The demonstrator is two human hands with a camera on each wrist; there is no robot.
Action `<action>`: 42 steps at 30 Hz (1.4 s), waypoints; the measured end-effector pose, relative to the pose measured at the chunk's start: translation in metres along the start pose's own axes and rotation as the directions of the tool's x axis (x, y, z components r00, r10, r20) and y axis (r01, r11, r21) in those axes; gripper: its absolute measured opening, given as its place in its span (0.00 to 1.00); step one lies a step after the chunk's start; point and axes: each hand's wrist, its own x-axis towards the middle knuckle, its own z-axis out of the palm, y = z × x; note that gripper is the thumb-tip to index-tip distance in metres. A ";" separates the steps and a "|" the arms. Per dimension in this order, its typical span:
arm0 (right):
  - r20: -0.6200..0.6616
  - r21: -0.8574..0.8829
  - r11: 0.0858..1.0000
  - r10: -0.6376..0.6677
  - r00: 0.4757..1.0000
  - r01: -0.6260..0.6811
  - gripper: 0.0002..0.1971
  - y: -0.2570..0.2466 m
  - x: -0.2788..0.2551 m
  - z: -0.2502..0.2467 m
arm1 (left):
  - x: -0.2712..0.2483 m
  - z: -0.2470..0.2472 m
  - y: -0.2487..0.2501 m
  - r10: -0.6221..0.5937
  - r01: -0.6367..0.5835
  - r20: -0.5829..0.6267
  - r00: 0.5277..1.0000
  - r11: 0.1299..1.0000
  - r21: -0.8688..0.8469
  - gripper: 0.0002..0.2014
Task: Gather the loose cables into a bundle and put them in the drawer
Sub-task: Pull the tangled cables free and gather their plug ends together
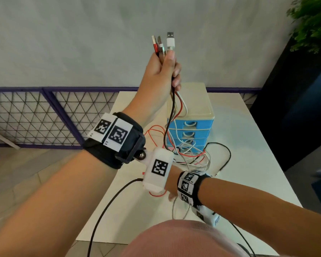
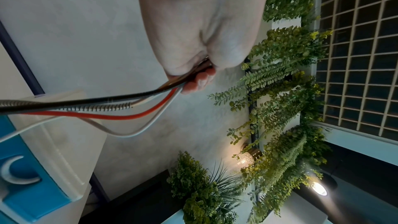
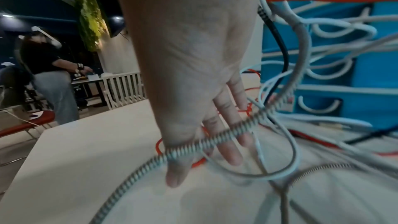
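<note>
Head view: pink fabric (image 1: 183, 240) nearest lens, my forearms above it. Left hand (image 1: 161, 71) raised, fingers (image 1: 177, 71) wrapped round cables (image 1: 171, 101) just below USB plugs (image 1: 164, 42). Strands hang to tangle on white worktop (image 1: 248, 145) before blue drawer unit (image 1: 191, 130), drawers closed.

Left wrist view: fist clamps black, red, white, coiled strands.

Right wrist view: right hand (image 3: 193, 74) low over worktop, fingers (image 3: 230, 152) straight, coiled cable (image 3: 193, 144) lying across them, nothing gripped.
</note>
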 end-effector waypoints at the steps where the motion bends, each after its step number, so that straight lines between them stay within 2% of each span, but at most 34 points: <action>1: 0.003 0.071 0.997 0.040 0.999 -0.040 0.27 -0.001 0.001 0.005 | -0.001 -0.001 0.001 0.001 -0.001 -0.002 1.000 1.000 -0.002 0.10; 3: -0.040 0.243 0.966 0.100 0.994 -0.088 0.18 0.000 0.004 0.017 | -0.001 -0.003 0.002 0.001 -0.001 -0.005 1.000 1.000 -0.007 0.11; 7: -0.117 0.418 0.905 0.134 0.984 -0.074 0.14 0.013 0.001 0.019 | -0.001 -0.008 0.003 -0.004 0.003 -0.020 1.000 1.000 -0.022 0.11; 10: -0.134 0.426 0.900 0.164 0.977 -0.093 0.12 0.021 0.002 0.020 | 0.001 -0.007 0.001 -0.021 0.020 -0.030 0.999 0.999 -0.041 0.11; 13: -0.121 0.383 0.919 0.147 0.982 -0.091 0.19 0.018 0.010 0.028 | 0.001 -0.006 0.002 -0.032 0.031 -0.028 0.999 0.999 -0.034 0.11; 15: -0.099 0.365 0.927 0.135 0.986 -0.090 0.19 0.014 0.014 0.034 | 0.001 -0.006 0.004 -0.030 0.030 -0.023 0.999 0.999 -0.025 0.10; 21: -0.151 0.491 0.868 0.176 0.973 -0.080 0.17 0.018 0.005 0.030 | 0.006 -0.009 0.004 -0.032 0.032 -0.015 0.999 0.999 -0.020 0.10; 24: -0.181 0.516 0.857 0.120 0.976 -0.010 0.18 0.028 -0.007 0.010 | 0.009 -0.010 0.001 -0.038 0.038 -0.015 0.999 0.999 -0.040 0.11; 27: -0.255 0.604 0.789 0.056 0.965 0.114 0.10 0.040 -0.034 -0.024 | 0.011 -0.009 -0.004 -0.056 0.055 -0.013 0.998 0.997 -0.058 0.11; 28: -0.279 0.666 0.731 0.062 0.958 0.146 0.09 0.047 -0.047 -0.035 | 0.012 -0.008 -0.006 -0.060 0.059 -0.010 0.998 0.996 -0.060 0.11; 29: -0.303 0.746 0.635 0.057 0.951 0.200 0.10 0.054 -0.062 -0.045 | 0.013 -0.008 -0.008 -0.063 0.063 -0.006 0.998 0.996 -0.057 0.11; 31: -0.367 0.863 0.377 0.012 0.930 0.336 0.13 0.066 -0.092 -0.058 | 0.016 -0.009 -0.011 -0.063 0.063 0.003 0.998 0.997 -0.050 0.11; 34: -0.543 0.838 -0.046 0.031 0.839 0.544 0.12 0.082 -0.126 -0.057 | 0.021 -0.013 -0.016 -0.074 0.073 -0.012 0.997 0.995 -0.063 0.11; 36: -0.642 0.696 -0.276 0.173 0.747 0.663 0.11 0.090 -0.143 -0.055 | 0.023 -0.016 -0.020 -0.089 0.085 -0.043 0.995 0.993 -0.086 0.11; 37: -0.669 0.607 -0.337 0.273 0.691 0.720 0.10 0.094 -0.149 -0.057 | 0.023 -0.016 -0.021 -0.096 0.090 -0.059 0.994 0.991 -0.098 0.11; 38: -0.671 0.530 -0.337 0.394 0.628 0.778 0.10 0.097 -0.153 -0.059 | 0.023 -0.016 -0.023 -0.104 0.097 -0.070 0.992 0.990 -0.107 0.11; 39: -0.646 0.483 -0.275 0.528 0.551 0.831 0.11 0.100 -0.155 -0.063 | 0.022 -0.015 -0.024 -0.116 0.108 -0.071 0.991 0.988 -0.109 0.11; 41: -0.551 0.488 -0.074 0.746 0.373 0.870 0.12 0.103 -0.151 -0.072 | 0.019 -0.012 -0.028 -0.135 0.133 -0.033 0.990 0.989 -0.062 0.11; 42: -0.506 0.516 -0.002 0.806 0.307 0.856 0.13 0.104 -0.148 -0.078 | 0.017 -0.010 -0.031 -0.137 0.137 -0.006 0.991 0.990 -0.011 0.10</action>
